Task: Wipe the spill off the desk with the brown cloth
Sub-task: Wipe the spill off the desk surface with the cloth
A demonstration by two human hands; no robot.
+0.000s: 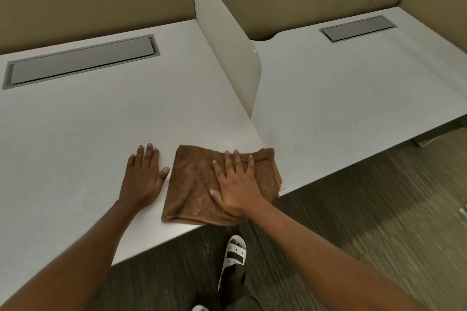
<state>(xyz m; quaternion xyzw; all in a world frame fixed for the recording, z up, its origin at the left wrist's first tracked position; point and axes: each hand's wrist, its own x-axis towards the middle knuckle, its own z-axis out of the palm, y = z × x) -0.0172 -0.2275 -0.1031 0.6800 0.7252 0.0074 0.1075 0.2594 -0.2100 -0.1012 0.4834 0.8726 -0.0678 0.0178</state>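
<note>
A folded brown cloth (194, 182) lies flat on the white desk (101, 121), close to the front edge and beside the seam to the neighbouring desk. My right hand (236, 184) presses down on the cloth's right half, palm flat and fingers spread. My left hand (144, 174) rests flat on the bare desk just left of the cloth, fingers apart, thumb nearly touching the cloth's edge. No spill shows on the surface around the cloth.
A white divider panel (227, 53) stands upright between the two desks, behind the cloth. Each desk has a grey cable hatch (80, 60) near the back wall, the other cable hatch (357, 28) being on the right desk. Dark carpet (353, 209) and my sandalled foot (235, 252) lie below the edge.
</note>
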